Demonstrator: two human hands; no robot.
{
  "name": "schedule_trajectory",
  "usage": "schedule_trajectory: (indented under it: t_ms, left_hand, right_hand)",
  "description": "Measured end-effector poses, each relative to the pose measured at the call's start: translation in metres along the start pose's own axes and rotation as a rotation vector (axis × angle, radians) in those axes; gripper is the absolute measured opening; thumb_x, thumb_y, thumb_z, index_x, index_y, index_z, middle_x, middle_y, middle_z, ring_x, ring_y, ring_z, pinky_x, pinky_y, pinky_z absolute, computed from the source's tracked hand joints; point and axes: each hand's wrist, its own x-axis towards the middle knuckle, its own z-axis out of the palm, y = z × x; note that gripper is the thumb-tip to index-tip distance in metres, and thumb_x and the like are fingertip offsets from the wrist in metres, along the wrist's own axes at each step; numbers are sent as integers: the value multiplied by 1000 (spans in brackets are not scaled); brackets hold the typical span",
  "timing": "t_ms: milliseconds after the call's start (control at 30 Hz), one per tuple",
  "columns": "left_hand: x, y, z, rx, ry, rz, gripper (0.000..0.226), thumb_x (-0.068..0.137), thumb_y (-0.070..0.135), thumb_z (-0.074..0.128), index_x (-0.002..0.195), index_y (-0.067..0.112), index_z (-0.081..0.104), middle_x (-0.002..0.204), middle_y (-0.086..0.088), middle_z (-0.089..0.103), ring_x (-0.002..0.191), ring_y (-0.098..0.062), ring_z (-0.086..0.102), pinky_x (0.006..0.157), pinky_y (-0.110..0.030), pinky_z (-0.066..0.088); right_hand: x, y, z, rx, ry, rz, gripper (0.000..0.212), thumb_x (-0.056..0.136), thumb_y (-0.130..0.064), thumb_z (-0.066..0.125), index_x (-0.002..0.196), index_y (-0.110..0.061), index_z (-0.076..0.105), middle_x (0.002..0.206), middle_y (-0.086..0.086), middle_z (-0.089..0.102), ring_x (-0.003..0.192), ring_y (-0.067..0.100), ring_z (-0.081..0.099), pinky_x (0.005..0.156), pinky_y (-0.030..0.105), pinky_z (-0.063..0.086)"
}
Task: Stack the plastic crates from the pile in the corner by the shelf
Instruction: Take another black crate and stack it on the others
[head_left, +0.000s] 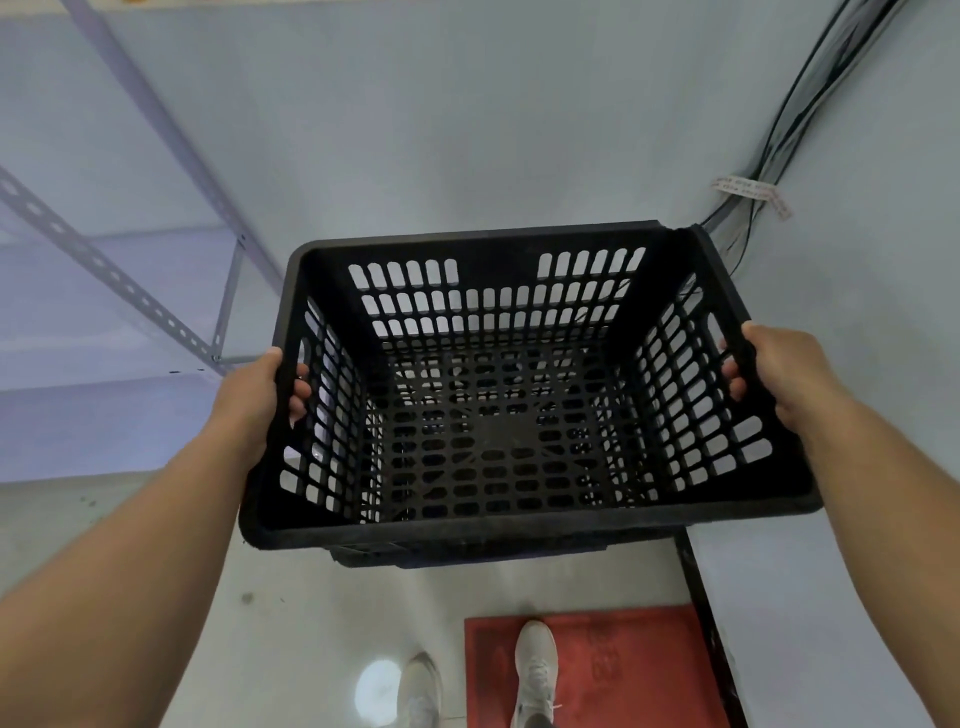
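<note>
A black perforated plastic crate (498, 530) fills the middle of the view, open side up, held in front of me above the floor. My left hand (260, 395) grips its left rim, fingers curled through the handle slot. My right hand (774, 374) grips the right rim the same way. Through the holes in its bottom, dark plastic shows just beneath, and a dark edge (374, 558) pokes out under its near rim; I cannot tell whether the two touch.
A grey metal shelf frame (130, 291) with slotted uprights stands at the left against the pale wall. Black cables (795, 109) run down the corner at the right. My two shoes (535, 670) stand below, one on a red mat (623, 670).
</note>
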Motion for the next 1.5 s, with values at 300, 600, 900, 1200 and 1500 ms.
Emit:
schedule_trajectory:
  t_ms: [300, 600, 900, 1200, 1500]
  left_hand:
    - [-3, -2, -4, 82, 28, 13, 35, 98, 34, 34, 89, 9, 56, 72, -2, 49, 60, -9, 44, 47, -15, 39]
    - [0, -2, -14, 78, 21, 20, 37, 95, 39, 38, 94, 9, 59, 71, -3, 49, 59, -12, 42, 58, -22, 35]
    - [-4, -5, -9, 138, 41, 75, 37, 96, 36, 36, 87, 8, 58, 70, -4, 50, 59, -12, 43, 58, -23, 36]
    - [-1, -4, -9, 274, 94, 104, 37, 92, 38, 36, 81, 10, 59, 70, -5, 52, 58, -14, 45, 57, -26, 38]
    - [4, -6, -10, 336, 103, 138, 39, 95, 42, 35, 82, 12, 58, 71, -3, 52, 58, -14, 45, 57, -24, 39]
  right_hand:
    - [5, -9, 2, -8, 27, -5, 31, 97, -30, 43, 101, -5, 61, 67, 9, 52, 50, 20, 43, 48, 28, 38]
    - [6, -5, 11, -26, 10, -17, 31, 96, -30, 43, 100, -5, 60, 65, 10, 53, 42, 20, 43, 37, 22, 38]
    - [2, -2, 10, -80, 42, -24, 35, 96, -32, 41, 107, -5, 61, 67, 10, 56, 42, 18, 48, 43, 26, 43]
    - [-3, -3, 12, -180, 79, -61, 42, 98, -38, 36, 113, -7, 60, 67, 8, 58, 51, 22, 49, 54, 30, 42]
    - [2, -2, 13, -242, 92, -73, 41, 100, -39, 34, 103, -7, 59, 69, 8, 58, 52, 21, 49, 54, 30, 41]
